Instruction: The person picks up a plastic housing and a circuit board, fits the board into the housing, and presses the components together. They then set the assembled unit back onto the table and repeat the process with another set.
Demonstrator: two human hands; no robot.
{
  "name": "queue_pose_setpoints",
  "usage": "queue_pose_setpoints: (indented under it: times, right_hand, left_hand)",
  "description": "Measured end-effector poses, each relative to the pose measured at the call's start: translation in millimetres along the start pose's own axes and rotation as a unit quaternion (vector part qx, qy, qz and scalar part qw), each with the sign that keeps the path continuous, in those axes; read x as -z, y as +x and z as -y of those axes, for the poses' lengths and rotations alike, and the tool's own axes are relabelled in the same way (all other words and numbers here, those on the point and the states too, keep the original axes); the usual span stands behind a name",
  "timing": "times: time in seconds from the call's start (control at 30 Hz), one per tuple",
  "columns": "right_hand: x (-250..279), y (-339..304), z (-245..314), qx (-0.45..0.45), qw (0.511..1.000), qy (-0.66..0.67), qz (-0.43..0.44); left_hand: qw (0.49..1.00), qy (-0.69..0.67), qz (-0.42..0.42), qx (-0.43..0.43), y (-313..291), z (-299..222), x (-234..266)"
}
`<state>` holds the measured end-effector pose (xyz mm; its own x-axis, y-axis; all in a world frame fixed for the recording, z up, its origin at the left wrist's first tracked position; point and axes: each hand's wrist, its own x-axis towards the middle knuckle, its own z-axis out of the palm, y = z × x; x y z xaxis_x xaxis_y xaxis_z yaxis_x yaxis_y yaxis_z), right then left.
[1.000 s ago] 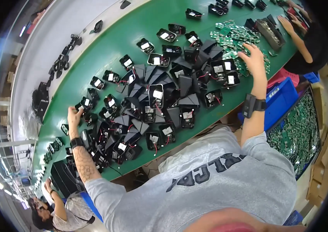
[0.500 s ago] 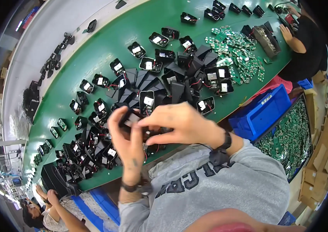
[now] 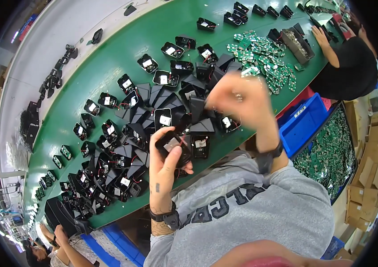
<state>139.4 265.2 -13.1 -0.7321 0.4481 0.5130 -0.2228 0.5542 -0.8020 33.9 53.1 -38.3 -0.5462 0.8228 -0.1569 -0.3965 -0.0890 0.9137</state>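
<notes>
My left hand (image 3: 163,167) is closed round a black plastic housing (image 3: 171,143), its thumb lying across the opening. A pale block and a bit of red wire show inside that housing. My right hand (image 3: 241,99) is raised over the table to the right, apart from the housing and just short of a heap of green circuit boards (image 3: 267,66). Motion smears its fingers, so I cannot make out whether anything is in them. Below it lies an open black housing (image 3: 228,123) with a white block inside, and another open housing (image 3: 201,147) stands beside my left hand.
Many black housings (image 3: 122,151) with red wires crowd the green table (image 3: 75,84). A bin of small parts (image 3: 296,46) stands past the boards. Off the table edge are a blue crate (image 3: 302,122) and a tray of boards (image 3: 327,155). Co-workers' hands (image 3: 324,44) show at far right and lower left.
My right hand has left the housing and swung up and right towards the circuit boards. The left hand keeps hold of the housing, now slightly lower. The whole view has shifted a little.
</notes>
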Motion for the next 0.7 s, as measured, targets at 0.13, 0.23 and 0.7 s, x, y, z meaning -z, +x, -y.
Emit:
queue_pose_setpoints:
  times: [0.13,0.23,0.7]
  right_hand:
    - [92,52,-93,-0.143,0.931,-0.234,-0.24]
    - [114,67,-153,-0.255,0.845,-0.442,-0.162]
    - [113,72,-94,-0.156,0.934,-0.236,-0.218]
  left_hand:
    - [0.999,0.001,-0.04,-0.034,-3,3,6]
    - [0.996,0.049,-0.069,-0.037,-5,5,5]
    - [0.98,0.102,-0.118,-0.126,-9,7,19]
